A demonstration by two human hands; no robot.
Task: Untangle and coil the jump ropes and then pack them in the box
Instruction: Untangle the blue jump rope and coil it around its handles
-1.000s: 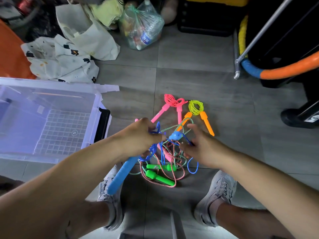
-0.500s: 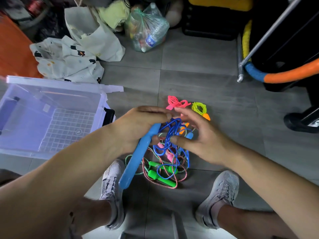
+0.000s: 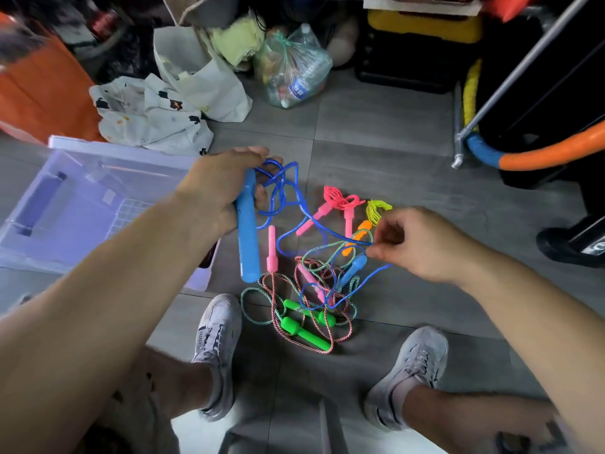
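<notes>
The left hand (image 3: 216, 191) wraps round the stiff blue handle (image 3: 247, 231) while the right hand (image 3: 422, 244) pinches the blue rope (image 3: 278, 183) (soft, light, likely to snag).

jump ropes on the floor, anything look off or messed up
Yes. The blue cord, running from the blue handle in the left hand, loops through the braided ropes by the green handles. The right hand pinches it. The coiled pink rope and yellow rope look tidy. No damage shows.
</notes>
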